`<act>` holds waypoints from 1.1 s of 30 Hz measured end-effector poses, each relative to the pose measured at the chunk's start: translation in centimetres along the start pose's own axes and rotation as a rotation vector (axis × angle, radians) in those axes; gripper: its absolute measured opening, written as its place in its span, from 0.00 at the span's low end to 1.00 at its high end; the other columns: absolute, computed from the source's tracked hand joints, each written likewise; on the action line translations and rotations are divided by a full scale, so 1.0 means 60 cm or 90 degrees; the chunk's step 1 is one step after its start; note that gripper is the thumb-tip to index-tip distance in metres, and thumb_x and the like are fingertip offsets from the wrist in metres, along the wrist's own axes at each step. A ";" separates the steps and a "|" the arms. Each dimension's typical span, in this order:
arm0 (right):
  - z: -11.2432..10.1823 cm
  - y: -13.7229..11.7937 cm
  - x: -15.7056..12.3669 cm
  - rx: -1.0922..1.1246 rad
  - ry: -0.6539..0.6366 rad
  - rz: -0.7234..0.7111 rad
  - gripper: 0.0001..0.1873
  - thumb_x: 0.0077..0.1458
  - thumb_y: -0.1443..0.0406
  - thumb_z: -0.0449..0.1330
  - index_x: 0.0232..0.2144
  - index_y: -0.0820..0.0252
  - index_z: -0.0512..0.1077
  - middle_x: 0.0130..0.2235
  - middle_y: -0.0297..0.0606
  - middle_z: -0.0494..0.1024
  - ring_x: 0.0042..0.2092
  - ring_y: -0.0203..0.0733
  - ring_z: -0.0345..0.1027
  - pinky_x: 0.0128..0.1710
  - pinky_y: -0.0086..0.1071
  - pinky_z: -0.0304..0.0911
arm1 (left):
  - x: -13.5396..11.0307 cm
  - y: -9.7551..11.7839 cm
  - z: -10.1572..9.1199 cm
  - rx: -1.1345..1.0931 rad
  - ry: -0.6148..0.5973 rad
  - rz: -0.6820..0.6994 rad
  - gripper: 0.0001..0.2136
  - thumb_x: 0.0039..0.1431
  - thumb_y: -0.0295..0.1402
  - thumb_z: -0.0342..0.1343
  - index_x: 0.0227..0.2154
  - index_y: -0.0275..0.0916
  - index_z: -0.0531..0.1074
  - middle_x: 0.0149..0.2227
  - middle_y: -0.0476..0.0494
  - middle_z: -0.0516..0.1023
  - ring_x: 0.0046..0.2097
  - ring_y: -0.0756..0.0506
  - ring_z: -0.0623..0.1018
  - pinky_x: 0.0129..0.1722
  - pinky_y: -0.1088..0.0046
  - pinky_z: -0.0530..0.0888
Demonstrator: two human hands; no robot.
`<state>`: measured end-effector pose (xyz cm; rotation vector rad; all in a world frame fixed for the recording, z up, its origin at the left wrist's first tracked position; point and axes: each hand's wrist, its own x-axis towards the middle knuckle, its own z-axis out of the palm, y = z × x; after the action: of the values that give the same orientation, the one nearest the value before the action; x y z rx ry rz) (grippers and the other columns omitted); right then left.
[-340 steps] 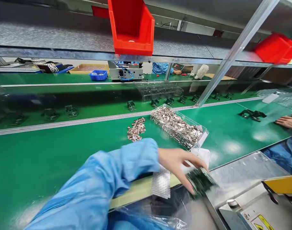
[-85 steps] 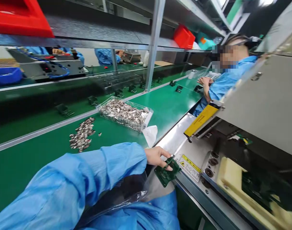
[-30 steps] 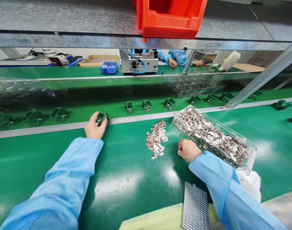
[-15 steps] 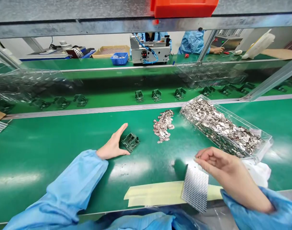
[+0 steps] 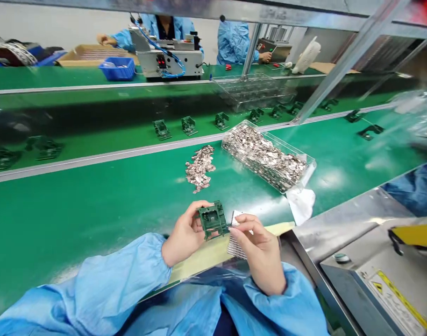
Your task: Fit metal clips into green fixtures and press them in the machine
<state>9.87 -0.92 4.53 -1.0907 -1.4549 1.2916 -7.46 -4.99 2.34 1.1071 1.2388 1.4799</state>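
My left hand [image 5: 187, 235] is closed around the edge of a small green circuit board assembly [image 5: 210, 220], lifted and tilted up in front of me. My right hand [image 5: 260, 249] pinches thumb and fingers together at the board's right edge; whatever is in the pinch is too small to make out. Behind those fingers, partly covered, lies a sheet with rows of small silvery-white pieces [image 5: 235, 249]. Yellow tape [image 5: 195, 261] runs along the table's front edge beneath both hands. Beyond the board lies a loose heap of small metal pieces [image 5: 200, 168].
A clear plastic box [image 5: 309, 170] full of small metal pieces stands right of the heap, with a white cloth [image 5: 302, 205] by its near corner. More green boards [image 5: 188, 125] stand along the far strip. A metal machine [image 5: 374, 275] is at the right. Co-workers sit opposite.
My left hand has taken hold of the board and raised it off the table towards me. My right hand has come in to the board's edge. The view has swung right.
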 end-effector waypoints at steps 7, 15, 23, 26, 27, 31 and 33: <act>0.014 0.016 -0.019 -0.095 -0.005 -0.079 0.04 0.54 0.64 0.63 0.28 0.55 0.77 0.46 0.42 0.73 0.51 0.48 0.67 0.52 0.40 0.61 | -0.019 -0.011 0.028 -0.061 -0.075 -0.023 0.20 0.54 0.25 0.63 0.48 0.45 0.67 0.39 0.49 0.76 0.37 0.51 0.78 0.35 0.80 0.76; 0.024 0.015 -0.023 -0.135 0.025 -0.094 0.07 0.54 0.63 0.63 0.25 0.57 0.75 0.44 0.42 0.73 0.49 0.48 0.68 0.51 0.39 0.61 | -0.032 -0.016 0.020 0.002 -0.108 0.008 0.18 0.60 0.25 0.57 0.51 0.48 0.65 0.48 0.47 0.72 0.43 0.51 0.77 0.41 0.79 0.75; 0.024 0.020 -0.032 0.001 -0.011 0.052 0.05 0.54 0.62 0.63 0.30 0.57 0.72 0.34 0.37 0.75 0.35 0.42 0.69 0.35 0.33 0.66 | -0.034 -0.008 0.019 0.077 -0.082 0.019 0.12 0.64 0.32 0.54 0.49 0.42 0.66 0.38 0.46 0.75 0.35 0.51 0.74 0.34 0.79 0.73; 0.024 0.021 -0.034 0.082 -0.006 0.105 0.08 0.50 0.61 0.67 0.28 0.59 0.72 0.33 0.38 0.76 0.34 0.42 0.70 0.34 0.33 0.67 | -0.037 -0.006 0.022 0.065 -0.079 0.001 0.12 0.64 0.34 0.54 0.49 0.42 0.66 0.36 0.47 0.74 0.32 0.51 0.73 0.32 0.79 0.73; 0.024 0.021 -0.034 0.098 0.001 0.114 0.09 0.48 0.61 0.68 0.28 0.59 0.73 0.33 0.38 0.77 0.34 0.42 0.71 0.34 0.32 0.67 | -0.039 -0.005 0.023 0.065 -0.078 -0.005 0.12 0.64 0.34 0.54 0.49 0.42 0.66 0.35 0.47 0.73 0.31 0.52 0.72 0.32 0.79 0.72; 0.021 0.017 -0.034 0.126 0.019 0.126 0.10 0.45 0.62 0.70 0.25 0.59 0.73 0.30 0.37 0.77 0.32 0.40 0.71 0.33 0.31 0.68 | -0.047 0.000 0.026 0.088 -0.078 -0.017 0.12 0.64 0.35 0.54 0.49 0.43 0.66 0.32 0.49 0.72 0.29 0.52 0.70 0.29 0.79 0.70; 0.017 0.014 -0.037 0.136 0.007 0.125 0.09 0.46 0.63 0.70 0.25 0.59 0.73 0.30 0.37 0.78 0.32 0.41 0.72 0.33 0.31 0.68 | -0.050 0.005 0.029 0.091 -0.076 -0.013 0.12 0.64 0.35 0.53 0.49 0.43 0.66 0.31 0.50 0.71 0.28 0.52 0.70 0.29 0.80 0.70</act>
<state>9.40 -3.24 3.50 -1.1151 -1.1936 1.5375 -5.17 -7.57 2.57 1.2559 1.2837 1.3060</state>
